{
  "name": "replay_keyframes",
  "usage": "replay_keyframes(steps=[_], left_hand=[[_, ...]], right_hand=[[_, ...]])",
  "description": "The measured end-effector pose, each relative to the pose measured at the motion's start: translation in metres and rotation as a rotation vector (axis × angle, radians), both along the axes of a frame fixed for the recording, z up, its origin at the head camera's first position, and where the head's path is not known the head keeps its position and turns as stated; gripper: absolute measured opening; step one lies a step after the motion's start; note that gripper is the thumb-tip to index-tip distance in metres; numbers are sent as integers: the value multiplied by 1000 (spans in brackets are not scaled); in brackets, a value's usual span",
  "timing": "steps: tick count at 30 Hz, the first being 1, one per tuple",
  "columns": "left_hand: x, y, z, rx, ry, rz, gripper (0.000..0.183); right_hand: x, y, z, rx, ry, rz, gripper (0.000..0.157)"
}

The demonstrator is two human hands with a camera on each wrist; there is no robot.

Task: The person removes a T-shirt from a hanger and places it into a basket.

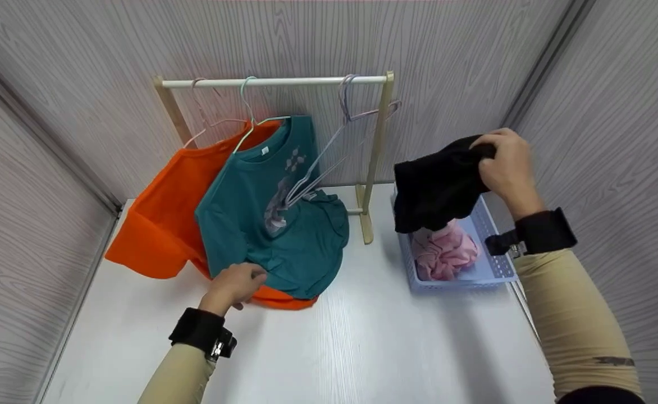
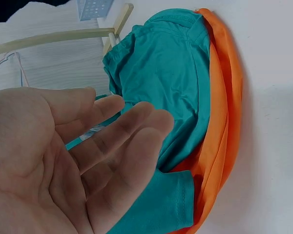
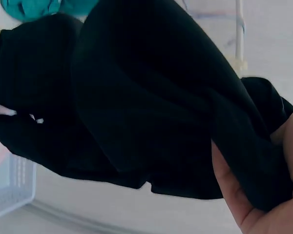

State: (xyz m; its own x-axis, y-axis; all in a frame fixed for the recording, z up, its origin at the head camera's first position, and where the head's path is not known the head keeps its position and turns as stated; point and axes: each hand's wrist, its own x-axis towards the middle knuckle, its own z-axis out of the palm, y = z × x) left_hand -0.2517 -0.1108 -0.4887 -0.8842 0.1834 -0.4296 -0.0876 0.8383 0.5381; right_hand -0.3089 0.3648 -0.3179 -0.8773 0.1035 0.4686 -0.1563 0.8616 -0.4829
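My right hand (image 1: 508, 165) grips a bunched black garment (image 1: 438, 185), which hangs over the back of a light blue plastic basket (image 1: 494, 241). In the right wrist view the black cloth (image 3: 136, 97) fills much of the picture, with my fingers folded round its end. A crumpled pink garment (image 1: 447, 252) lies in the basket. My left hand (image 1: 235, 285) holds nothing; its fingers are loosely bent by the lower edge of a teal T-shirt (image 1: 250, 196). That shirt hangs on a mint hanger (image 1: 248, 109), in front of an orange shirt (image 1: 166, 219) on a pink hanger (image 1: 197, 106).
A small clothes rack (image 1: 295, 82) with a white bar and wooden posts stands on the white table (image 1: 351, 348). Bare hangers (image 1: 347, 106) hang near its right post. Grained panels (image 1: 447, 50) wall in the table at the back and both sides.
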Motion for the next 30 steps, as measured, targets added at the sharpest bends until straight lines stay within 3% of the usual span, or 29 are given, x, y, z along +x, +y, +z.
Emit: replay_keyframes(steps=[3, 5, 10, 16, 19, 26, 30], left_hand=[[0, 0, 0, 3, -8, 16, 38], [1, 0, -1, 12, -13, 20, 38], [4, 1, -6, 38, -34, 32, 39], [11, 1, -11, 51, -43, 57, 37], [14, 1, -13, 50, -42, 61, 37], [15, 1, -17, 43, -48, 81, 35], [13, 2, -19, 30, -53, 74, 35]], right_hand=[[-1, 16, -10, 8, -55, -56, 41], [-3, 29, -27, 36, -108, -86, 40], [-3, 59, -99, 70, -299, -98, 37], [14, 68, -184, -118, -570, 28, 50], [25, 65, -215, -90, -633, 77, 56], [42, 63, -265, 44, -738, 120, 62], [43, 63, -274, 80, -760, 113, 63]])
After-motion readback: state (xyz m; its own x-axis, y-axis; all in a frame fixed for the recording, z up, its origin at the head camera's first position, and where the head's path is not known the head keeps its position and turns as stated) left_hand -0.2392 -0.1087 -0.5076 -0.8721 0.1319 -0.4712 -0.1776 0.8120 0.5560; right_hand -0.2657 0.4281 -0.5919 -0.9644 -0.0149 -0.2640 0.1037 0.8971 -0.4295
